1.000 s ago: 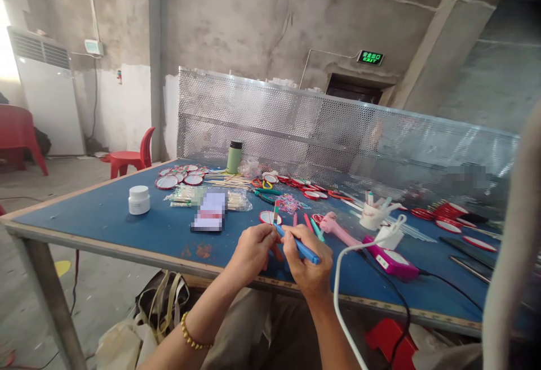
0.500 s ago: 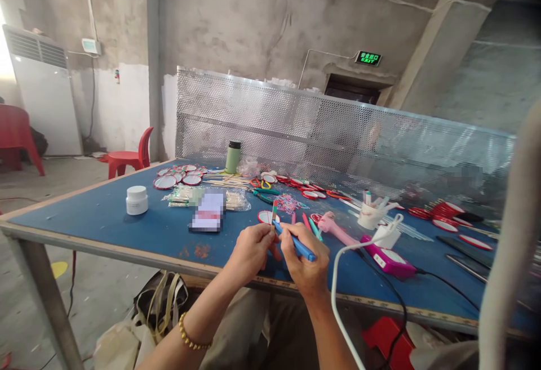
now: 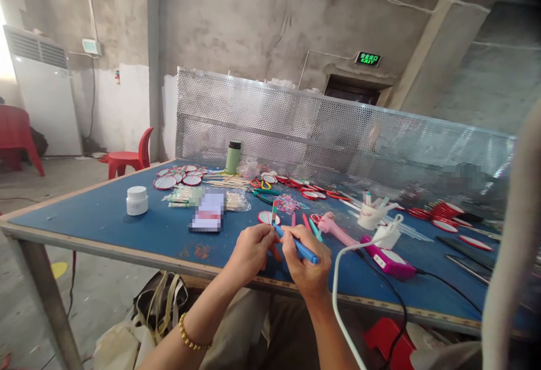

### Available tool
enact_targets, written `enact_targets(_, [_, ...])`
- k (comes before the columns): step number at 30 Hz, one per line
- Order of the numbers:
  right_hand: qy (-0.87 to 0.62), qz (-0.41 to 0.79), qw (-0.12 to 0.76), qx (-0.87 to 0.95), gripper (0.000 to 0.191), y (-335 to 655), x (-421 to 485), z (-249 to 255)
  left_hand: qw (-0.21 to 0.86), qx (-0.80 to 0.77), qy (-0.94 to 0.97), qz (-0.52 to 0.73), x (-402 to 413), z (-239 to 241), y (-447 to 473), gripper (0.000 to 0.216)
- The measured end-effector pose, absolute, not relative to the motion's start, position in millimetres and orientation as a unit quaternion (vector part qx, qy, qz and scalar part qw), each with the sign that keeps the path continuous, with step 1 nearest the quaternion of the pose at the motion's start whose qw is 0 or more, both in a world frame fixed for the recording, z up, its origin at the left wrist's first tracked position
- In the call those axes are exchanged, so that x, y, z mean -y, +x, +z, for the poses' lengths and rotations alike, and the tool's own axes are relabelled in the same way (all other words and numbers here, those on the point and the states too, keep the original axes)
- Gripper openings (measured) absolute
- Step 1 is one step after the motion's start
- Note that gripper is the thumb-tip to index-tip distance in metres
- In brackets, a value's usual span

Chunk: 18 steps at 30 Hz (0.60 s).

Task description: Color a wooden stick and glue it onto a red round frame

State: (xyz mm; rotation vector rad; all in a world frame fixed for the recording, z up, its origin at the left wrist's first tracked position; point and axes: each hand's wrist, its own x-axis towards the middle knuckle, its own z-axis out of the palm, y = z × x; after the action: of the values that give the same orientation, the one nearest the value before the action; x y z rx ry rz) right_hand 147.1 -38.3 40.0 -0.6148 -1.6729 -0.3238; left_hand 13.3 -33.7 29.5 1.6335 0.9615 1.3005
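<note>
My left hand (image 3: 250, 254) is closed around a thin stick with a red, white and green top (image 3: 274, 210), held upright over the near edge of the blue table (image 3: 105, 215). My right hand (image 3: 306, 266) grips a blue pen-like tool (image 3: 298, 245) whose tip touches the stick between the two hands. A white cable (image 3: 336, 297) runs from below up past my right wrist.
On the table lie a white jar (image 3: 137, 200), a green bottle (image 3: 233, 157), red-rimmed round discs (image 3: 181, 175), bundles of sticks, a pink tool (image 3: 338, 230), a magenta device (image 3: 391, 260) and a white cup (image 3: 372, 215). A perforated metal screen (image 3: 338, 139) stands behind. Red chair (image 3: 127, 156) at left.
</note>
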Motion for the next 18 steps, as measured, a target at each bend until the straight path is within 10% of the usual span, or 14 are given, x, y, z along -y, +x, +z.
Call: enact_targets(18, [-0.346,0.150,0.702,0.604,0.031,149.0,33.1,34.5,0.521,-0.310,0.611,0.510,18.5,20.1,5.0,0.042])
